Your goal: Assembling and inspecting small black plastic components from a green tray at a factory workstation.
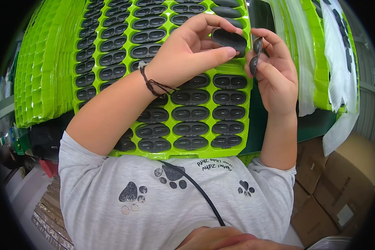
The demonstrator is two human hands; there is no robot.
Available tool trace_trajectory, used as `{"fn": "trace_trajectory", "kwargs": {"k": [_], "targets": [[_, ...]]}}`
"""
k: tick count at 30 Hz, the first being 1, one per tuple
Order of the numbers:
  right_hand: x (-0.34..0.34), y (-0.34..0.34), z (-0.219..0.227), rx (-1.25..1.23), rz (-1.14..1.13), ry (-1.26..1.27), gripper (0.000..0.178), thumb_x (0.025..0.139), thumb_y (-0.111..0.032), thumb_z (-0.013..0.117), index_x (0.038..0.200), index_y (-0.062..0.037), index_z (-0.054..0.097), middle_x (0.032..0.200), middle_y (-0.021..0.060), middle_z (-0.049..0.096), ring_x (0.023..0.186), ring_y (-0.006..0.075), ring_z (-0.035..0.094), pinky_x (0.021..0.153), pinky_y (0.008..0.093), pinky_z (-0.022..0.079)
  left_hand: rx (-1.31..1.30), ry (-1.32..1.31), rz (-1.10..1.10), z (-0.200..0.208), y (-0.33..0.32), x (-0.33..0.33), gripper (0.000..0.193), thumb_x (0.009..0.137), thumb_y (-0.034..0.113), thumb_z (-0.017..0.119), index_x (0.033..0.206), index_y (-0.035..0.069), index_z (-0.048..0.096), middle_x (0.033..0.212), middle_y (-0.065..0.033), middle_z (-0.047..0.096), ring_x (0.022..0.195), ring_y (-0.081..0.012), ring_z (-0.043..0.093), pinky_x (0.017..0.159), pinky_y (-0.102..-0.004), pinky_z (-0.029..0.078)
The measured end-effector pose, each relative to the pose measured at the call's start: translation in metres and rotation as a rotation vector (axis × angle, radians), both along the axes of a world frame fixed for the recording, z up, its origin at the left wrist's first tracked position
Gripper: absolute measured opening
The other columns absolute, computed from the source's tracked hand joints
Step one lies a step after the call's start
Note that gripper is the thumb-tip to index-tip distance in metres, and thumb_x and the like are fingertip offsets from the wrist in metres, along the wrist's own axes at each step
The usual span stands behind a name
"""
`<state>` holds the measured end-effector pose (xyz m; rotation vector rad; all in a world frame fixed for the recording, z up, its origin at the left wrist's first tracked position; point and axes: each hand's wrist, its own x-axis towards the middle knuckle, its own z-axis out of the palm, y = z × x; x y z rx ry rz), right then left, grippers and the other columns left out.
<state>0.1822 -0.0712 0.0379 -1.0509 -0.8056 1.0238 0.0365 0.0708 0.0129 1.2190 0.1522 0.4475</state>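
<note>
On the dark green worktop (314,127) lies a wide bright green tray (246,112), its near edge close to the person's grey shirt (112,216), which seems to keep its rows within reach. At its left stands a stack of similar trays (46,71), placed close against one another, perhaps for saving space. At its right are more green trays (318,54) with white sheets (306,83) among them; I suppose the sheets protect against rubbing. Brown cardboard boxes (341,183) are at the lower right, away from the trays.

Over the right part of the tray, the two hands are near each other. The left hand (187,54) holds a dark oval shell (230,39) between thumb and bent fingers, near its rim, so the hollow side can be seen from above. The right hand (279,73) pinches a second dark piece (257,46), its fingers nearly closed around it; this one is seen edge-on, so I cannot tell its full shape. Below, dark oval pieces (190,113) sit in the tray's pockets, many with two small hollows upward, each probably kept apart to avoid scratches.
</note>
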Motion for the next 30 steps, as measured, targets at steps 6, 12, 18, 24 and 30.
{"fn": "trace_trajectory", "kwargs": {"k": [6,12,18,24,30], "targets": [[0.0,0.003,-0.008,-0.071,-0.227,-0.002,0.02,0.083,0.007,0.064,0.102,0.0019,0.059,0.103,0.0065,0.055,0.081,0.0108,0.06,0.067,0.0236,0.05,0.035,-0.005,0.002,0.001,0.0,0.001,0.03,0.09,0.001,0.059,0.118,0.003,0.051,0.132,-0.0146,0.053,0.118,-0.0202,0.054,0.094,-0.0319,0.05],[-0.001,0.005,-0.023,0.049,-0.26,-0.418,0.018,0.081,0.007,0.068,0.096,0.0011,0.061,0.092,0.0041,0.058,0.083,0.0101,0.061,0.069,0.0198,0.049,0.022,0.025,-0.061,0.002,-0.001,0.0,0.028,0.092,0.001,0.055,0.12,0.002,0.053,0.13,-0.0141,0.055,0.119,-0.0195,0.053,0.095,-0.0334,0.051],[-0.009,0.005,-0.012,-0.082,-0.208,-0.2,0.017,0.083,0.003,0.069,0.098,0.0018,0.061,0.089,0.0032,0.064,0.079,0.0078,0.064,0.063,0.0175,0.048,0.034,0.099,-0.083,0.0,-0.003,-0.001,0.027,0.096,0.005,0.05,0.122,0.0,0.054,0.125,-0.0117,0.057,0.109,-0.0167,0.059,0.088,-0.0301,0.055],[-0.009,0.007,-0.011,-0.283,-0.197,-0.276,0.015,0.086,-0.006,0.069,0.097,0.0003,0.063,0.084,0.0017,0.068,0.071,0.0053,0.063,0.057,0.0174,0.047,0.074,0.159,-0.052,-0.003,-0.008,0.0,0.027,0.1,0.008,0.043,0.124,-0.001,0.051,0.122,-0.0095,0.057,0.109,-0.0157,0.059,0.09,-0.0303,0.054],[-0.011,0.007,-0.013,-0.323,-0.222,-0.422,0.011,0.085,-0.006,0.069,0.092,0.0005,0.065,0.084,0.0024,0.066,0.069,0.006,0.063,0.055,0.0188,0.048,0.162,0.168,-0.109,-0.005,-0.006,0.001,0.028,0.102,0.009,0.037,0.126,-0.001,0.048,0.12,-0.0095,0.056,0.108,-0.0151,0.059,0.091,-0.0291,0.053]]}}
